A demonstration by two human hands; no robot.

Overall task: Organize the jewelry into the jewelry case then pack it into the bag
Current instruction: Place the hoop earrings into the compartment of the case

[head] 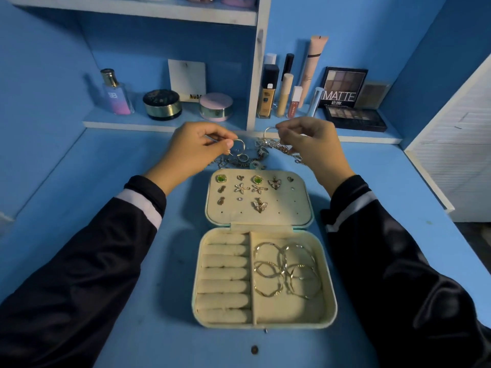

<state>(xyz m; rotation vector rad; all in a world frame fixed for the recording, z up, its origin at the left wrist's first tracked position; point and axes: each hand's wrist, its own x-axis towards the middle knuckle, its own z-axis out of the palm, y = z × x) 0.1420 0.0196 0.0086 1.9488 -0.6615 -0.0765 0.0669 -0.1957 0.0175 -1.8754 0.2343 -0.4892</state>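
While the open cream-lined jewelry case (329, 282) lies in the lower centre of the frame on the blue tabletop (127, 330), both hands hover just above it in the picture, over a tangled pile of loose silver and gold jewelry (261, 151). The left hand (196, 144) pinches a small gold open hoop earring (240, 145) between thumb and fingertips. The right hand (310, 144) pinches a thin silver hoop (269, 132) the same way. The pile touches the case's far edge. The lid's padded panel (295, 208) carries studs and pendants; the right compartment holds large thin hoops (285, 269), beside bare ring rolls (225, 272). On the low shelf across the upper frame stand a purple perfume bottle (116, 92), a black round jar (162, 104), a pink round jar (215, 107) and a black eyeshadow palette marked MATTE (342, 87).
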